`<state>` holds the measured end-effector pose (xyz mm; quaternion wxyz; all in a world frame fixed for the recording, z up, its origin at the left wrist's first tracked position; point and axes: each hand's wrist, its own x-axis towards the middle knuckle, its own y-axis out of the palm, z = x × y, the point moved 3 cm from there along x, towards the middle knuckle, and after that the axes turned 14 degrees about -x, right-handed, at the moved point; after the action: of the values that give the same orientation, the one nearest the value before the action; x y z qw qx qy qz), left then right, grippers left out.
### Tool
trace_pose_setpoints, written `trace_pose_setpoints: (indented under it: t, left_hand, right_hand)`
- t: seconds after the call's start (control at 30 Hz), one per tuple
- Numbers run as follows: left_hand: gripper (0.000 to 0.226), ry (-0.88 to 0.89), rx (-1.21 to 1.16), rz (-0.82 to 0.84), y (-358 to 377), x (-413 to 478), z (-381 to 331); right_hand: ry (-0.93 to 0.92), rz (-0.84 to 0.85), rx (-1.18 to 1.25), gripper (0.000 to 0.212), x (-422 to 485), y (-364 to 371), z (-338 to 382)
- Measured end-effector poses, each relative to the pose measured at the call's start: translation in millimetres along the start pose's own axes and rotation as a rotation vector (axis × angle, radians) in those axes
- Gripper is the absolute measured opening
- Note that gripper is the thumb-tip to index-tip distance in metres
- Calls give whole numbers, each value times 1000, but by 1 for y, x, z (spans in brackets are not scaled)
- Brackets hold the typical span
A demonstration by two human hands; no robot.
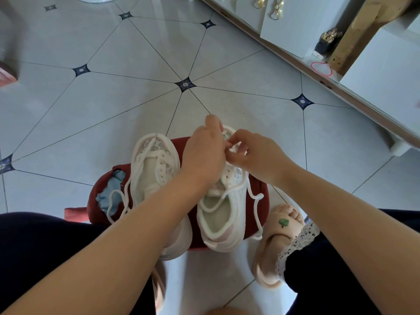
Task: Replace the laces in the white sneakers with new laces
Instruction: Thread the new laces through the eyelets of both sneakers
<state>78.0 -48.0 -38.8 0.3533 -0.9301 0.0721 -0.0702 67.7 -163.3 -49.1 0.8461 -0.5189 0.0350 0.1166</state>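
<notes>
Two white sneakers stand side by side on a dark red stool (252, 214). The left sneaker (154, 169) has most eyelets bare, and a loose white lace (118, 201) trails from it over the stool. Over the toe end of the right sneaker (223, 219), my left hand (203, 153) and my right hand (254, 153) meet. Both pinch the white lace (253, 198) there, close to the front eyelets. The rest of that lace runs down across the shoe's opening and hangs off the stool's right side. My hands hide the lacing under them.
A light blue cloth (111, 194) lies on the stool's left part. My foot in a beige sandal (279, 237) stands on the tiled floor right of the stool. A white cabinet base (341, 87) runs diagonally at the upper right, a red box (8, 73) at the left edge.
</notes>
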Motion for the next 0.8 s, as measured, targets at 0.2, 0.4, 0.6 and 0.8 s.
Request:
trace_pose_setpoints:
  t: [0.2, 0.4, 0.6, 0.8]
  left_hand:
    - [15, 3, -13, -56, -8, 3, -2]
    - [21, -202, -439, -454, -75, 26, 21]
    - [31, -462, -1353, -593, -134, 26, 37]
    - [36, -496, -1549, -526, -110, 11, 17]
  right_hand:
    - [42, 77, 87, 17, 4, -2, 3]
    - [125, 81, 189, 21, 3, 2, -7]
    - [122, 76, 164, 24, 3, 4, -6]
    - [148, 67, 222, 19, 1, 2, -6]
